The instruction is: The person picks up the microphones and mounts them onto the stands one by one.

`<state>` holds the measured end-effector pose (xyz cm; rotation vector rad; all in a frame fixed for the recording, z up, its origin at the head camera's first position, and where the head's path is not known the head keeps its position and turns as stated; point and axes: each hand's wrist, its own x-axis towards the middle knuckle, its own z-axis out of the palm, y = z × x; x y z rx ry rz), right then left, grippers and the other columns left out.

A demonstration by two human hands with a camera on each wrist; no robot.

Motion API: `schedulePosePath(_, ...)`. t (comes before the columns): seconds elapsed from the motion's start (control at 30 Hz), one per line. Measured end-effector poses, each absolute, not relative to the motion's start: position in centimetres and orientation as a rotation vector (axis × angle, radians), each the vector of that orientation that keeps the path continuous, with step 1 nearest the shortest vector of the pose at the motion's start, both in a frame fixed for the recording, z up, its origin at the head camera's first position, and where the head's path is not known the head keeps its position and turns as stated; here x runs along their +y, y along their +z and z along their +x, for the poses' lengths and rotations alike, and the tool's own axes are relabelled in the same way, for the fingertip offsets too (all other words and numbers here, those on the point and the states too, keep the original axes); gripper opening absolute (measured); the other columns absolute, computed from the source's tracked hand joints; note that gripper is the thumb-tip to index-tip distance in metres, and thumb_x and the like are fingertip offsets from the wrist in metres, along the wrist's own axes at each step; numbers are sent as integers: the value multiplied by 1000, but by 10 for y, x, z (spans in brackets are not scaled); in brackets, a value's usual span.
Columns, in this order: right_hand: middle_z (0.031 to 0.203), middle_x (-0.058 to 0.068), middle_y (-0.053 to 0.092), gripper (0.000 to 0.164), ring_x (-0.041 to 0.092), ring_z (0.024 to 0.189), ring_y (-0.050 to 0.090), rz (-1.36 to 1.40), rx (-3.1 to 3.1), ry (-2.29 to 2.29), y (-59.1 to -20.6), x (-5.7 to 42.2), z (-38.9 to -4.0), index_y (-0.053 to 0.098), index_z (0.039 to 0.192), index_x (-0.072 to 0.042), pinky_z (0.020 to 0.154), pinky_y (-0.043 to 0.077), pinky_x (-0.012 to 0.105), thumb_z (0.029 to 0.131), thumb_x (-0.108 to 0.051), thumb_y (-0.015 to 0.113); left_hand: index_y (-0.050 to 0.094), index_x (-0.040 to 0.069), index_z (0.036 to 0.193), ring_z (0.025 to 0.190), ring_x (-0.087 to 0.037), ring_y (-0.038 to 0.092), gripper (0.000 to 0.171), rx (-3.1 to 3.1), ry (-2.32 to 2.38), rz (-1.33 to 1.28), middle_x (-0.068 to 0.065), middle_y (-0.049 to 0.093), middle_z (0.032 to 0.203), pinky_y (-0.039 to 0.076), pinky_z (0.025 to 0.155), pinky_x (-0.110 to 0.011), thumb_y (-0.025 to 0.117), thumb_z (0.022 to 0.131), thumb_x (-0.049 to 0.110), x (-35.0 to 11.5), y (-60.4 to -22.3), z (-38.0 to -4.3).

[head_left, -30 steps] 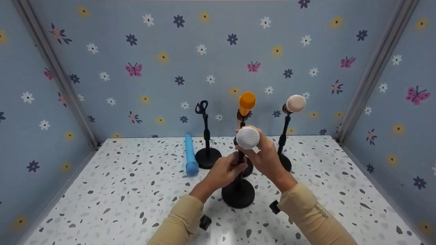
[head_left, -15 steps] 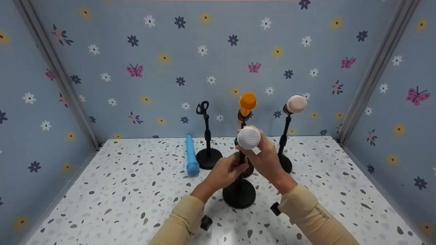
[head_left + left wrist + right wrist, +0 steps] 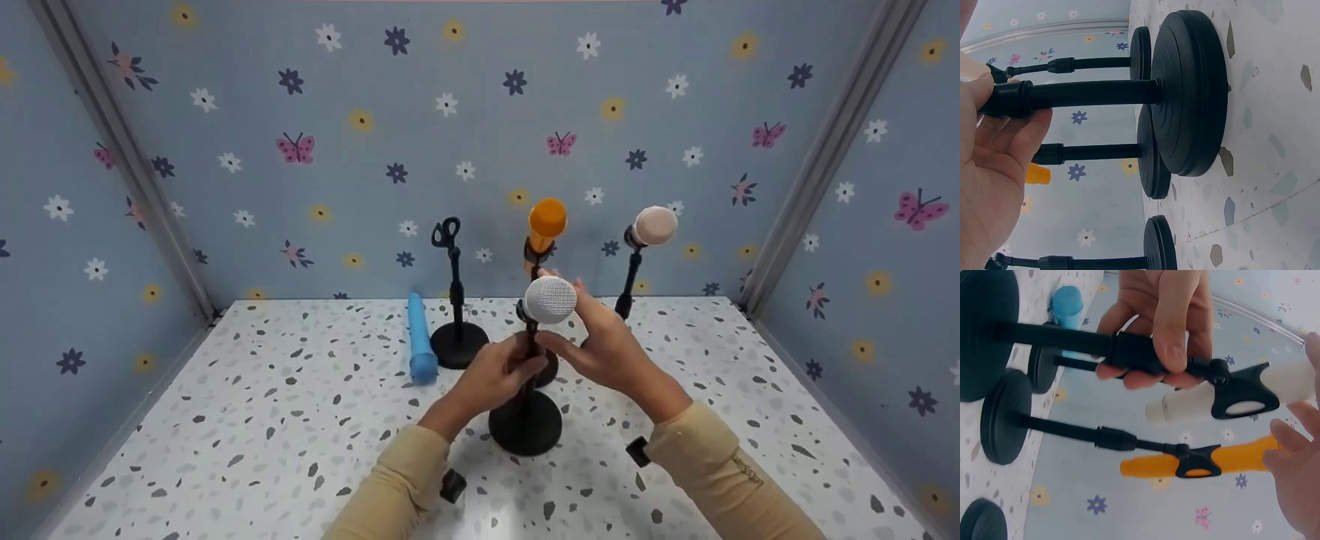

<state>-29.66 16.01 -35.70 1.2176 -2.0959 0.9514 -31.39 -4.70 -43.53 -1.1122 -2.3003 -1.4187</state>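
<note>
A white microphone [image 3: 551, 300] with a mesh head sits tilted in the clip [image 3: 1247, 391] of a black desk stand [image 3: 525, 424]. My left hand [image 3: 491, 379] grips the stand's pole at its thicker collar, thumb and fingers around it, as the right wrist view shows. The round base stands on the speckled table [image 3: 300, 442]. My right hand [image 3: 611, 349] is beside the microphone, fingers loosely extended and spread, thumb pointing toward the pole below the head. In the right wrist view, its fingers [image 3: 1292, 439] lie near the microphone's body; the rest is cut off.
Behind stand an orange microphone [image 3: 547, 219] and a pale pink microphone [image 3: 656, 225], each on its own black stand. Further left, a stand [image 3: 457, 345] has a bare clip, with a blue microphone [image 3: 420, 337] lying beside it. Patterned panels [image 3: 480, 112] enclose the table.
My right hand has loosened from the white microphone and moved slightly right, its fingers spreading. The left hand keeps its grip on the pole, and the stand stays in place.
</note>
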Motion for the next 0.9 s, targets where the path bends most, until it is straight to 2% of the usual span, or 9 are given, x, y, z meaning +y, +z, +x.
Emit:
schedulePosePath(0.13,164,15,27,86,26,151,26,1191,-2220,943,-363,177,-297,26,161,-8,122,16,50,93,-18,77,61,9,102,75,-9,59,15,-2309,-1430,-1117,3,63,84,51,69,-27,61,104,24,-46,-436,-314)
schedulePosePath(0.27,168,11,12,94,23,153,15,1146,-2457,893,-375,192,-299,15,163,-14,123,13,48,94,-37,74,61,10,102,70,-9,56,15,-2316,-1404,-1106,4,60,80,48,65,-27,61,104,24,-46,-437,-315)
schedulePosePath(0.4,168,5,4,97,25,154,3,1129,-2721,746,-392,200,-303,10,163,-14,122,6,52,95,-53,67,61,10,102,68,-8,54,15,-2315,-1385,-1101,5,58,79,45,63,-26,61,104,25,-47,-436,-314)
schedulePosePath(0.53,168,5,8,94,29,154,2,1131,-2938,560,-408,201,-305,13,163,-15,121,2,58,96,-64,57,62,9,104,71,-8,56,15,-2334,-1376,-1094,4,62,82,47,66,-27,61,104,25,-46,-434,-314)
schedulePosePath(0.7,168,7,14,95,33,154,5,1137,-3109,411,-425,190,-306,19,163,-16,120,1,60,94,-72,52,62,6,111,80,-12,61,17,-2388,-1404,-1107,-8,70,95,51,73,-28,59,105,22,-46,-430,-312)
schedulePosePath(0.77,167,5,15,96,32,154,6,1118,-3161,365,-430,184,-308,21,163,-16,121,2,58,92,-74,51,62,5,113,83,-14,62,18,-2399,-1418,-1119,-12,71,99,52,75,-29,58,106,21,-46,-428,-311)
schedulePosePath(0.9,167,7,16,99,26,154,9,1099,-3223,260,-438,169,-309,28,161,-13,122,6,56,89,-77,52,62,6,115,88,-13,64,18,-2407,-1455,-1136,-12,71,103,53,78,-30,57,106,20,-46,-427,-311)
